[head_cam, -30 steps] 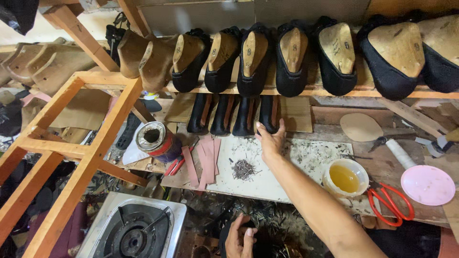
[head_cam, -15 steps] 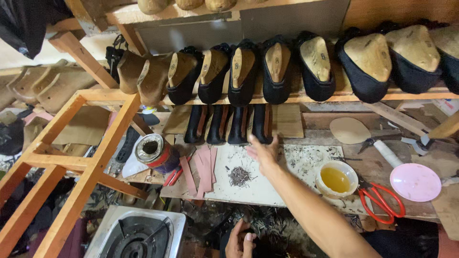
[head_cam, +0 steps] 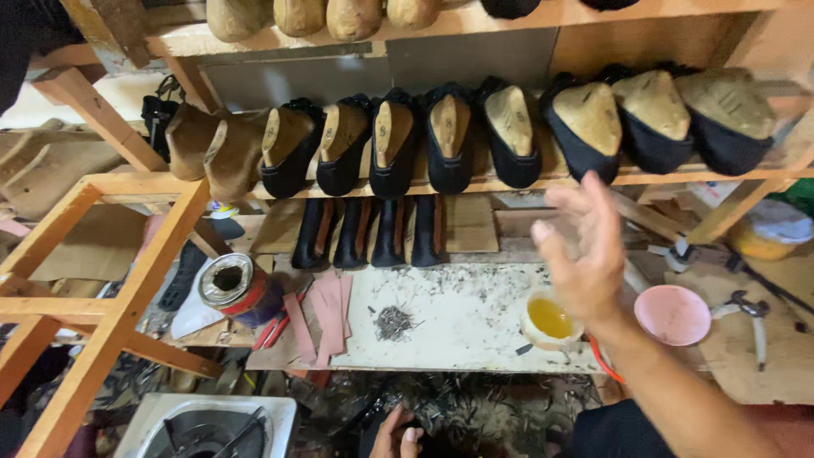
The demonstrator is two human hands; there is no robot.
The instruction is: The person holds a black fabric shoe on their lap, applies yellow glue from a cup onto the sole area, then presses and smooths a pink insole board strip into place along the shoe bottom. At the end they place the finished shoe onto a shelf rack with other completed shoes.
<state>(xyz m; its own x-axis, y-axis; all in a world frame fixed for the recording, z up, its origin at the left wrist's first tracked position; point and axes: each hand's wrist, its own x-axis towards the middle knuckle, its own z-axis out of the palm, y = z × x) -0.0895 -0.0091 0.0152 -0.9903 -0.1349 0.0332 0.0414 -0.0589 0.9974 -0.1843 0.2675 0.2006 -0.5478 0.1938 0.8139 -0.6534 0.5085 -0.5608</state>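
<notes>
Tacks (head_cam: 393, 322), a small loose pile of short metal pieces on the pale surface (head_cam: 475, 339), look light, stiff and sharp, easily scattered, best pinched a few at a time from the top; left of them a round tin (head_cam: 231, 284) lies tilted with a dark open mouth, contents unclear. Left hand (head_cam: 397, 434) sits low at the frame's bottom edge, grip partly hidden, cannot tell. Right hand (head_cam: 585, 254) hovers blurred with fingers spread, holding nothing, over a small cup (head_cam: 551, 321) of yellow liquid; pink lid (head_cam: 672, 314) further right.

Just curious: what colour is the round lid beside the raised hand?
Pink; the round lid shows plainly in the head view, right of the right hand.
</notes>
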